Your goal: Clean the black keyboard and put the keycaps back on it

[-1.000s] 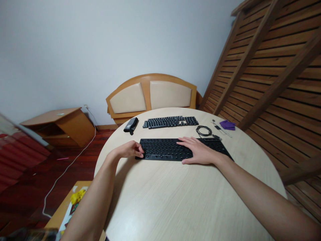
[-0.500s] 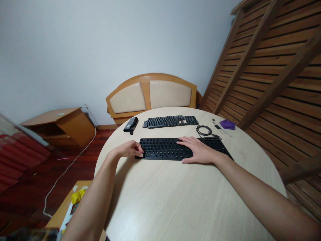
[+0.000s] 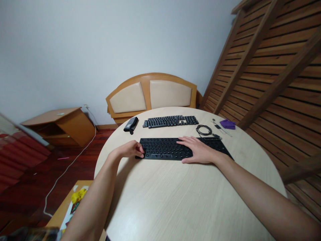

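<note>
A black keyboard base point(image 3: 160, 147) without its keycaps lies across the table in front of me, small switch stems showing in rows. At its lower left corner my left hand point(image 3: 132, 149) is closed, thumb and fingers pinched together on the end of the bottom row. Whatever is between those fingertips is too small or hidden to make out. My right hand point(image 3: 198, 150) rests flat on the right half of the base, fingers spread, covering part of it. Behind the base, loose black keycaps point(image 3: 163, 122) are laid out in keyboard order, with a gap toward the right.
On the round table point(image 3: 190, 201) are a coiled black cable point(image 3: 204, 130), a purple cloth point(image 3: 227, 124), small thin tools point(image 3: 218, 127) and a black folded pouch point(image 3: 130, 124). A low stool with a yellow item point(image 3: 78, 195) stands at left; a slatted wooden panel point(image 3: 276, 83) leans at right.
Almost nothing differs. My left hand has shifted very slightly at the keyboard's corner, still pinched; my right hand has stayed put on the base.
</note>
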`<action>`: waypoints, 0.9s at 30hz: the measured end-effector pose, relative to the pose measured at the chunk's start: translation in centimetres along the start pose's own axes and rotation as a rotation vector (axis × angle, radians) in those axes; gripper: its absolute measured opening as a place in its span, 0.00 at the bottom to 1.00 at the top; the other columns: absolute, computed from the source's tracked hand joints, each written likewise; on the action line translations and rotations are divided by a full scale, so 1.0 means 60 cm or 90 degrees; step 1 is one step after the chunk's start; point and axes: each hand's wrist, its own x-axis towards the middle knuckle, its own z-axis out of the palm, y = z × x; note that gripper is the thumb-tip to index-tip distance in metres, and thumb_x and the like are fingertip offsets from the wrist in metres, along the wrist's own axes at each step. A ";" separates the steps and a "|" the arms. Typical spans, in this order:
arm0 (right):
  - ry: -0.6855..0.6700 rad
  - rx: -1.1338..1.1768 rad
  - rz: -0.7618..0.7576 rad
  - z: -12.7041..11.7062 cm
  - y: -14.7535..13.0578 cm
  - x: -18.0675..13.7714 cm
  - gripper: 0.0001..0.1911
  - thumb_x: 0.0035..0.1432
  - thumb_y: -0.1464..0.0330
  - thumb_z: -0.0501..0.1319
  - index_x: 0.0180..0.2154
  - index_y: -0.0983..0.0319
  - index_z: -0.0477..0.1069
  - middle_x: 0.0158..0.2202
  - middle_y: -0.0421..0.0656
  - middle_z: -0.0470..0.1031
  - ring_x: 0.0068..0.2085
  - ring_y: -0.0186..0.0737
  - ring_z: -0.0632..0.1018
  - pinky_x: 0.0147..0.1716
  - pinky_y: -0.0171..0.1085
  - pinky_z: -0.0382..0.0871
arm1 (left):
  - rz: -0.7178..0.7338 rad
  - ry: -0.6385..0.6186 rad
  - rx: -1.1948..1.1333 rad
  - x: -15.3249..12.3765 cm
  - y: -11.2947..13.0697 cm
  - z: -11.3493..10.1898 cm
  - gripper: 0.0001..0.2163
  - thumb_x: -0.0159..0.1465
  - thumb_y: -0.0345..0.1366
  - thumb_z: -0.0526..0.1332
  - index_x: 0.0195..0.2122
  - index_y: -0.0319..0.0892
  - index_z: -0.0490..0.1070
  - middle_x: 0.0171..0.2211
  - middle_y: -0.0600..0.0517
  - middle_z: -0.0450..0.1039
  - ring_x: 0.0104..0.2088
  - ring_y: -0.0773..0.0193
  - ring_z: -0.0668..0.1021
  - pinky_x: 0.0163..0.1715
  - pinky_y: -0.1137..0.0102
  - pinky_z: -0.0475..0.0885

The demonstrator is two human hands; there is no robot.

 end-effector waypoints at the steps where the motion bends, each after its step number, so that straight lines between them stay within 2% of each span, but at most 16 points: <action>1: -0.003 -0.006 0.001 0.000 0.000 0.000 0.50 0.49 0.38 0.65 0.68 0.53 0.61 0.72 0.47 0.54 0.71 0.61 0.56 0.70 0.60 0.46 | -0.001 0.000 0.002 0.000 0.001 0.001 0.11 0.50 0.42 0.70 0.31 0.41 0.79 0.29 0.52 0.80 0.32 0.61 0.77 0.34 0.70 0.68; 9: -0.008 -0.007 0.001 -0.002 -0.003 0.000 0.51 0.49 0.37 0.65 0.68 0.56 0.62 0.72 0.49 0.54 0.71 0.61 0.56 0.70 0.60 0.45 | 0.013 0.012 0.032 -0.009 0.007 0.003 0.15 0.53 0.48 0.68 0.32 0.40 0.78 0.30 0.52 0.78 0.30 0.62 0.75 0.32 0.70 0.68; 13: 0.004 -0.001 -0.011 0.002 0.002 0.000 0.50 0.49 0.38 0.66 0.68 0.53 0.61 0.72 0.47 0.54 0.71 0.60 0.56 0.70 0.60 0.45 | 0.043 0.088 0.060 0.002 0.009 0.002 0.22 0.61 0.56 0.60 0.32 0.39 0.76 0.28 0.51 0.75 0.30 0.61 0.74 0.32 0.69 0.67; 15: 0.002 -0.011 -0.014 0.003 0.004 0.000 0.50 0.50 0.38 0.65 0.68 0.53 0.60 0.73 0.47 0.54 0.71 0.59 0.56 0.70 0.59 0.45 | 0.053 0.154 0.082 0.020 0.010 0.002 0.22 0.64 0.56 0.57 0.34 0.39 0.75 0.31 0.50 0.76 0.32 0.60 0.75 0.34 0.68 0.68; 21: -0.001 -0.012 -0.010 0.002 0.000 0.000 0.51 0.50 0.37 0.65 0.68 0.53 0.60 0.73 0.47 0.53 0.71 0.60 0.56 0.70 0.60 0.46 | 0.031 0.343 0.174 0.105 0.001 -0.002 0.16 0.68 0.47 0.56 0.46 0.40 0.75 0.45 0.45 0.78 0.41 0.55 0.78 0.43 0.65 0.71; 27: -0.003 0.008 -0.005 0.002 -0.001 -0.001 0.51 0.49 0.38 0.65 0.69 0.52 0.59 0.73 0.46 0.52 0.72 0.60 0.55 0.71 0.60 0.43 | -0.029 0.376 0.248 0.174 -0.021 -0.009 0.21 0.67 0.41 0.59 0.60 0.43 0.69 0.50 0.46 0.77 0.44 0.56 0.80 0.48 0.66 0.71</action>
